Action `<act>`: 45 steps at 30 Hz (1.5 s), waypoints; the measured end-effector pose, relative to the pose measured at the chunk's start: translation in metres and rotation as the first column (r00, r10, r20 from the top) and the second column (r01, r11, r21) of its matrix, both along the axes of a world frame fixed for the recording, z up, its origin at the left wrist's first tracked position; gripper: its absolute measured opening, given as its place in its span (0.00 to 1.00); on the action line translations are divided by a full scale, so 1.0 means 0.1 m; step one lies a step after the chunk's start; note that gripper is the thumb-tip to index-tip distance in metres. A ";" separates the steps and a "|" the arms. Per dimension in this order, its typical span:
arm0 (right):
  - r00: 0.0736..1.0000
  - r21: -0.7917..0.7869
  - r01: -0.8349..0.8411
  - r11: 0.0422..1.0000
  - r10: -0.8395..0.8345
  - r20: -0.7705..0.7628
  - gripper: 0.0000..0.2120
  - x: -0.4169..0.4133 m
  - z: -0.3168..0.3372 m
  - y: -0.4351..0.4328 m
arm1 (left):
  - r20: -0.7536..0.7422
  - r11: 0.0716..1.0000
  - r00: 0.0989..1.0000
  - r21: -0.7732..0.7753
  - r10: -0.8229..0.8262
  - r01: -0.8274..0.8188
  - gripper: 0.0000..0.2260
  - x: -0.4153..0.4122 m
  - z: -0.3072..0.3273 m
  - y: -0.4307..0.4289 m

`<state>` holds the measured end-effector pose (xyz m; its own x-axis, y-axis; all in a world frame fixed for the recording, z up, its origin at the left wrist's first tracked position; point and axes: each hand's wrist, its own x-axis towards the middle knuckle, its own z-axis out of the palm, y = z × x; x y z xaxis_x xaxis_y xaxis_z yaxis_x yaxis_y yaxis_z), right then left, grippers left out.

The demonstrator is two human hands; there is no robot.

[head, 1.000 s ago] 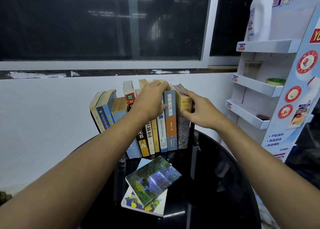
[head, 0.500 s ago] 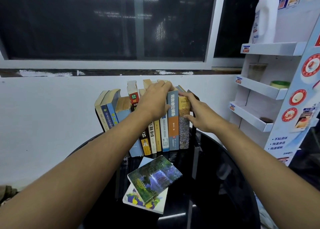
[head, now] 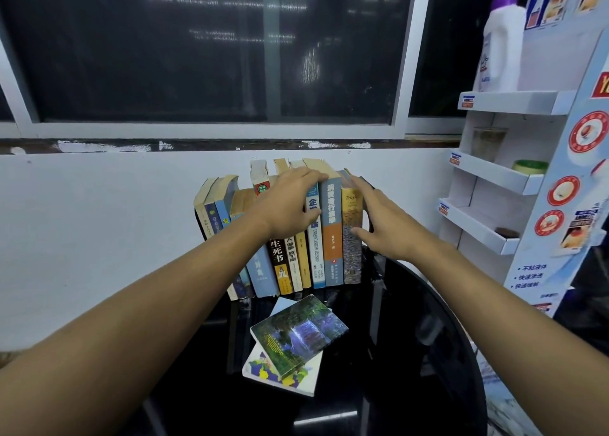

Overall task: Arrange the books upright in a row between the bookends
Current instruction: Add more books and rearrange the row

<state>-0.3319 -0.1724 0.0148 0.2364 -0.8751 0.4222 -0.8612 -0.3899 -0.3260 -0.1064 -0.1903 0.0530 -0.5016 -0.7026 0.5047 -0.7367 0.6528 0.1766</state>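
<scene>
Head camera, looking down over both forearms: I see the row of books point(head: 316, 238) standing spines-out at the back of the black glossy desk point(head: 412, 353), close to the white wall point(head: 99, 221) under the dark window point(head: 197, 46). The books from the middle to the right end stand upright and packed together. The few at the left end lean with their tops tilted to the left.

The left hand point(head: 290, 201) lies over the tops of the middle books, fingers curled over their upper edges and thumb pressed on a white spine, so it grips that part of the row. The right hand point(head: 384, 224) is flat, fingers straight along the outer side of the last yellow-spined book and thumb touching its spine; it holds nothing. A black bookend point(head: 367, 215) stands just beside that last book, partly hidden by the hand. I cannot make out a bookend at the left end.

Two books lie flat on the desk in front of the row, well apart from it: a landscape-cover book point(head: 298, 335) rests askew on top of a white book point(head: 283, 374) with coloured patches.

At the right stands a white shelf stand point(head: 494, 175) with a purple-capped bottle point(head: 501, 46) on its top tier.
</scene>
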 end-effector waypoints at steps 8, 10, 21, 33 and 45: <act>1.000 -0.237 -0.006 0.971 -0.001 -0.031 0.35 0.28 0.11 0.33 | -0.175 0.993 0.984 -0.121 -0.019 -0.002 0.23 0.27 -0.04 0.18; 0.998 -0.266 -0.031 0.964 0.018 -0.055 0.32 0.41 0.14 0.38 | -0.194 0.988 0.981 -0.150 0.010 -0.039 0.24 0.36 -0.06 0.20; 0.992 -0.329 -0.077 0.941 0.039 -0.120 0.32 0.76 0.13 0.25 | -0.144 0.958 0.972 -0.193 0.187 -0.213 0.26 0.62 -0.15 0.15; 0.978 -0.381 -0.014 0.925 -0.068 -0.200 0.24 1.07 0.25 -0.07 | -0.155 0.929 0.945 -0.194 0.288 -0.315 0.16 0.49 -0.36 0.01; 0.991 -0.465 0.080 0.882 -0.122 -0.060 0.17 1.16 0.04 -0.06 | -0.196 0.923 0.936 -0.197 0.293 -0.331 0.16 0.52 -0.39 -0.07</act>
